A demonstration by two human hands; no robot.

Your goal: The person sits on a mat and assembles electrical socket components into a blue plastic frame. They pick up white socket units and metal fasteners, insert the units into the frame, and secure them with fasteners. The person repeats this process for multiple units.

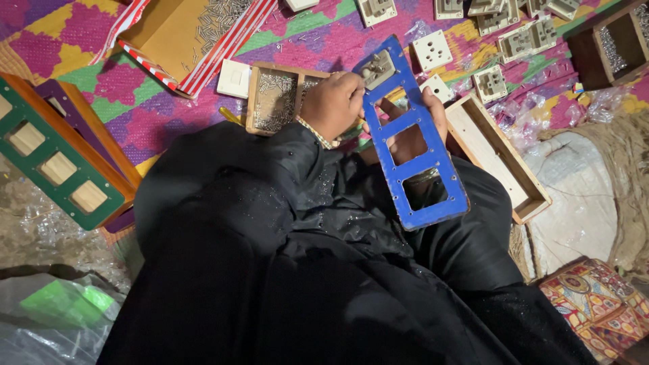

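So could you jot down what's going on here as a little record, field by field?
setting: person seated on a patterned mat, seen from above
left hand: left hand rests on top end of blue panel, fingers at the socket module
right hand: right hand holds blue panel from behind, seen through its openings
blue panel: blue panel has four openings, top one filled by a socket module, three open
nearby: wooden tray of screws, empty wooden box, loose white sockets, green panel
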